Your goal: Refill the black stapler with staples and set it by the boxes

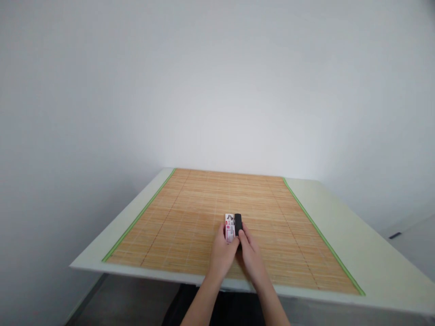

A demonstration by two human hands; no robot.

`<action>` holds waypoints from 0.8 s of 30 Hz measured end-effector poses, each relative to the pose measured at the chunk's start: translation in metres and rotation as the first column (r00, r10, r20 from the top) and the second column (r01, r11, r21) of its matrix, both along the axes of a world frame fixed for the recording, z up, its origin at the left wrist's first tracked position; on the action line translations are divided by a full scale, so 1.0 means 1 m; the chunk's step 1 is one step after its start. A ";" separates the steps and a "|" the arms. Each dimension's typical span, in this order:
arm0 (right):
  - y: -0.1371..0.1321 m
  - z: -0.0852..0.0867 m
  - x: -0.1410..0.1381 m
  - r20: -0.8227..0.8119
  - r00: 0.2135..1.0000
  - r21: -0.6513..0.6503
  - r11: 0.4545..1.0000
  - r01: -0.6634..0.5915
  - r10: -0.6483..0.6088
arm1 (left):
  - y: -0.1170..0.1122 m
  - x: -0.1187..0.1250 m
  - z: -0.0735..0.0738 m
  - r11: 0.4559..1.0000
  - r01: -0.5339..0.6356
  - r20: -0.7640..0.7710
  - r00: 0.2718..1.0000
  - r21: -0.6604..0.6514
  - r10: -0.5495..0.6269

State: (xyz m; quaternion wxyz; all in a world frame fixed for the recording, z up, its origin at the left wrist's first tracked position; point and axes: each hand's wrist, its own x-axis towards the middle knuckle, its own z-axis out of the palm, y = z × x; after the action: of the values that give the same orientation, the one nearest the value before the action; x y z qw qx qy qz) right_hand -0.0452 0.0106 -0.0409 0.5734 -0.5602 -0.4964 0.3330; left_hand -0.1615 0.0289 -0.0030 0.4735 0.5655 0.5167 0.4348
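The one camera is sitting on the person's head, looking forward and down from the near edge of the table; it is facing the white wall behind; the mat is filling the lower half at middle distance; the left hand and right hand are showing nearest, at the bottom edge.
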 end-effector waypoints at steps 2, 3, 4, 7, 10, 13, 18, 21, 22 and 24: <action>-0.001 0.000 -0.004 -0.034 0.999 -0.079 0.996 0.029 -0.032 | -0.001 -0.007 0.000 0.999 0.015 -0.087 0.996 0.046 -0.011; -0.002 0.001 -0.005 -0.048 0.998 -0.107 0.993 0.041 -0.046 | -0.002 -0.009 0.000 0.997 0.012 -0.140 0.990 0.079 -0.001; -0.004 0.001 -0.005 -0.050 0.998 -0.110 0.993 0.044 -0.050 | -0.003 -0.010 0.000 0.993 0.005 -0.199 0.980 0.117 0.018; -0.009 0.001 -0.003 -0.030 0.998 -0.086 0.995 0.049 -0.052 | -0.009 -0.009 0.000 0.970 -0.032 -0.369 0.922 0.240 0.121; -0.012 -0.001 -0.002 -0.039 0.998 -0.080 0.996 0.048 -0.051 | -0.013 -0.010 0.001 0.949 -0.047 -0.463 0.865 0.311 0.194; -0.011 -0.004 0.000 -0.070 0.996 -0.072 0.996 0.048 -0.053 | -0.015 -0.015 0.003 0.954 -0.045 -0.510 0.837 0.296 0.198; -0.009 -0.011 0.001 -0.104 0.992 -0.074 0.996 0.058 -0.066 | 0.001 -0.035 0.000 0.953 -0.047 -0.540 0.815 0.299 0.210; -0.008 -0.012 0.001 -0.176 0.981 -0.066 0.995 0.074 -0.084 | 0.026 -0.054 -0.005 0.941 -0.091 -0.562 0.782 0.325 0.270; -0.008 -0.013 0.000 -0.197 0.977 -0.063 0.995 0.075 -0.086 | 0.035 -0.059 -0.006 0.939 -0.096 -0.569 0.773 0.331 0.280; -0.008 -0.012 0.000 -0.217 0.972 -0.059 0.996 0.073 -0.084 | 0.052 -0.067 -0.009 0.938 -0.093 -0.579 0.765 0.333 0.281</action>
State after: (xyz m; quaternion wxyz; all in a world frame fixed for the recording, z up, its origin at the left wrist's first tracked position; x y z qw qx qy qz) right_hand -0.0447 0.0026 -0.0532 0.6232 -0.5536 -0.3988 0.3822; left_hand -0.2287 0.0805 -0.0117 0.1454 0.6834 0.6291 0.3406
